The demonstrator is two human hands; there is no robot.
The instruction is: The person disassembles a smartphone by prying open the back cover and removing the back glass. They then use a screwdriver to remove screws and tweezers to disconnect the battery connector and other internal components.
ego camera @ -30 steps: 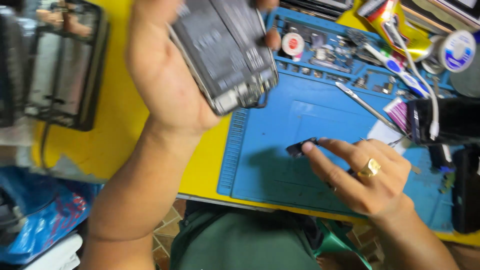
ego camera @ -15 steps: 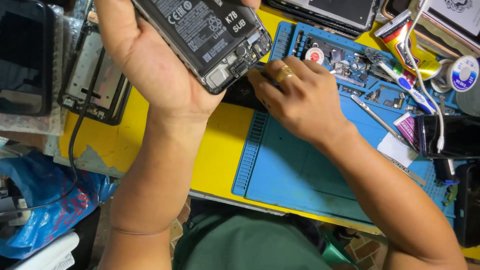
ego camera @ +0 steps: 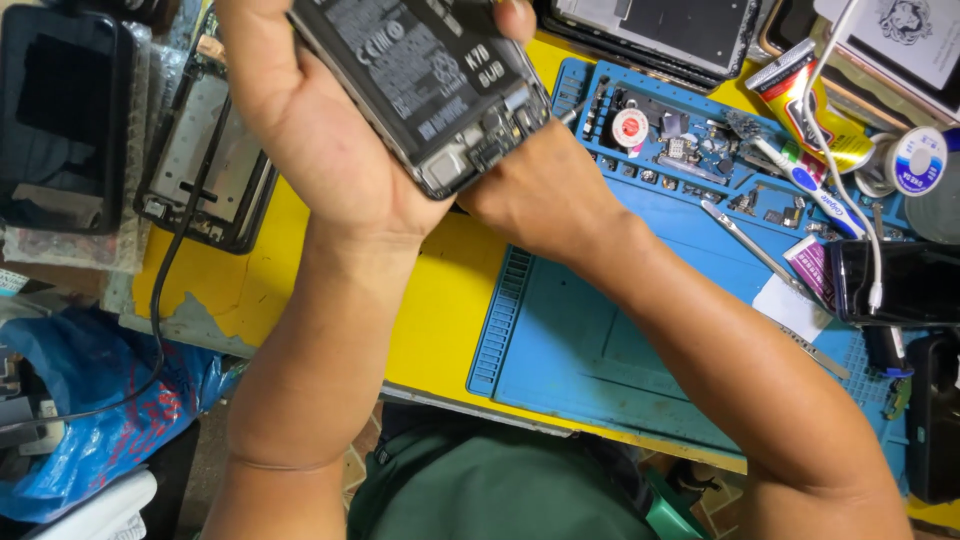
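- Two hands up over the yellow table (ego camera: 440, 310), both on one opened phone (ego camera: 425, 85) with its back off, black battery and boards showing.
- Head view, now: left hand (ego camera: 320, 130) cups the phone from beneath, fingers wrapped round its far edge, thumb pressed near the top right corner. A firm clasp, phone held tilted above the table's far side.
- Right hand (ego camera: 545, 190) is tucked under the phone's lower end, knuckles toward us; fingertips are hidden behind the frame, so whether it pinches a part there I cannot tell.
- Change: a second ago that right hand lay flat on the blue work mat (ego camera: 600, 350) at a small dark piece; half a second ago it had come up to the phone, and now it sits closer under the bottom edge. The work looks to have moved from the mat to the phone's lower end.
- Around: metal tweezers (ego camera: 745, 240) on the mat to the right, solder spool (ego camera: 915, 160) far right, another stripped phone frame (ego camera: 205, 165) on the left.
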